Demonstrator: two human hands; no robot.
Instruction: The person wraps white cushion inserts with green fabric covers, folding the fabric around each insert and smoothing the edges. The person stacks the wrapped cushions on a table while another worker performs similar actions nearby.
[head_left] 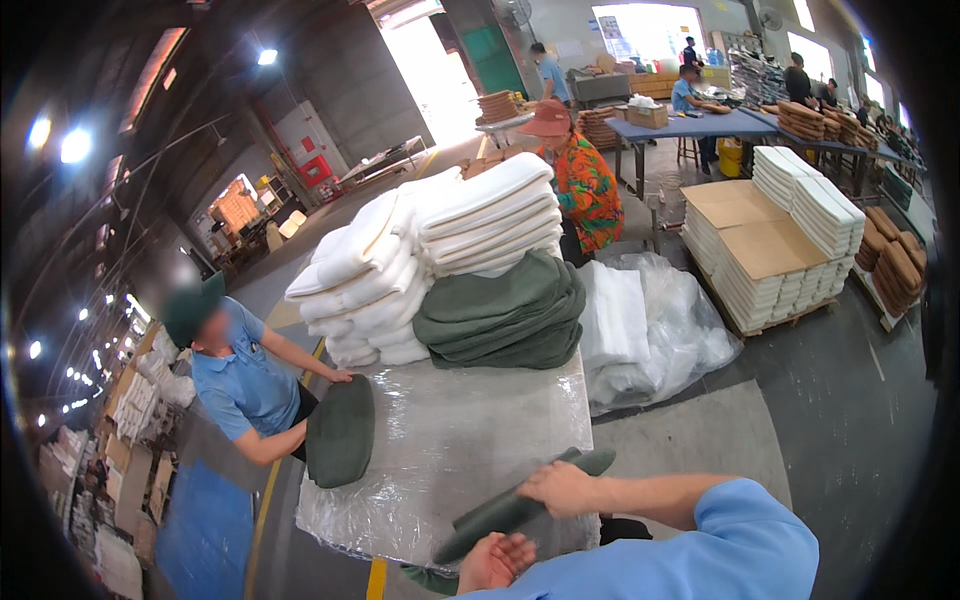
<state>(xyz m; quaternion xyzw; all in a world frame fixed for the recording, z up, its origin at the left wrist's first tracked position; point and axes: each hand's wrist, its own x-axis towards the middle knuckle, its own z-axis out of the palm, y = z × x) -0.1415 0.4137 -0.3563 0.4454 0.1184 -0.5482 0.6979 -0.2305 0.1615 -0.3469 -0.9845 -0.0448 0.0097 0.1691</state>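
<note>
A dark green fabric piece [500, 513], bent into a long folded shape, lies slanting across the near right edge of the plastic-covered table [430, 430]. My right hand [562, 489] is closed over its upper part. Beside its lower end, my left hand [497, 560] is turned palm up, fingers loosely bent and nothing visible in them. More green cloth [432, 578] shows at the table's near edge, by my left hand. Farther back on the table sits a pile of dark green fabric pieces [500, 312].
Stacks of white padding [490, 215] stand behind the green pile. At the left, a co-worker [230, 370] holds a green piece [340, 430]. Another person [580, 180] is behind the stacks. Plastic-wrapped white padding [650, 330] and a loaded pallet [765, 250] are on the right.
</note>
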